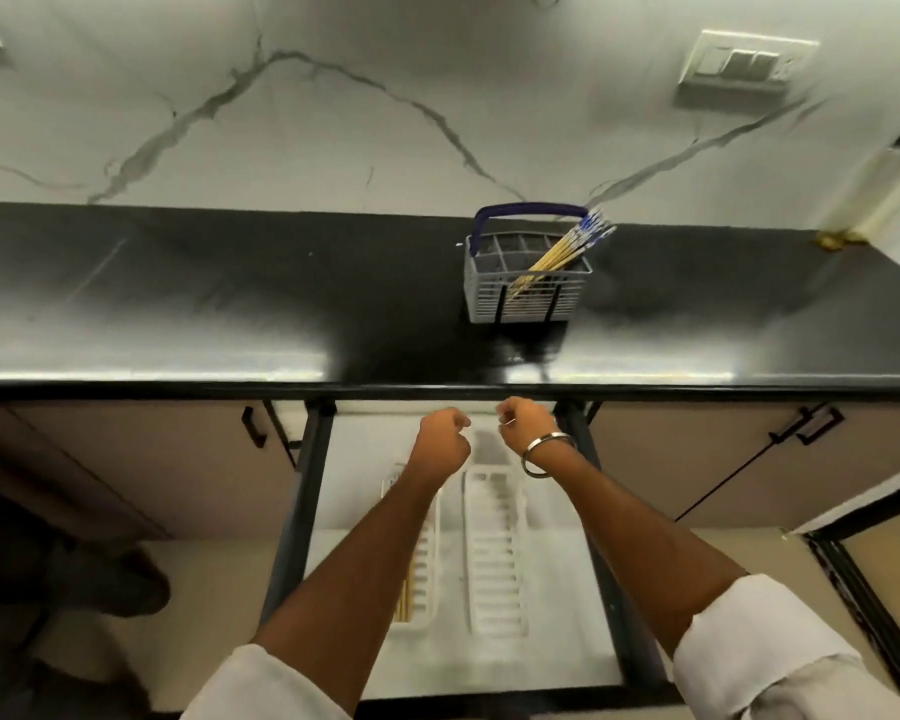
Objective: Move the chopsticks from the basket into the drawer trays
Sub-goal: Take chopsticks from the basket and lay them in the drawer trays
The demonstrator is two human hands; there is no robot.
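Left hand [441, 440] and right hand [521, 426], frame centre: fingers curled, nothing held, above drawer trays [494, 553]. Chopsticks [567, 252] in basket [527, 293], tabletop [230, 304] upper right.

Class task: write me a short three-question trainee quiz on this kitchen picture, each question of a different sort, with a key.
1. True or false: the basket stands on the black counter.
2. Multiple choice: the chopsticks in the basket lean toward A) the left wall, B) the basket's right rear corner, C) the drawer.
3. Fill the gap: the bangle is worn on the ___ wrist.

Key
1. True; it stands behind the open drawer.
2. B; their blue tips stick out past the rim there.
3. Right. The right hand and left hand, fingers curled, are over the drawer's white trays; a few chopsticks already lie in the left tray.
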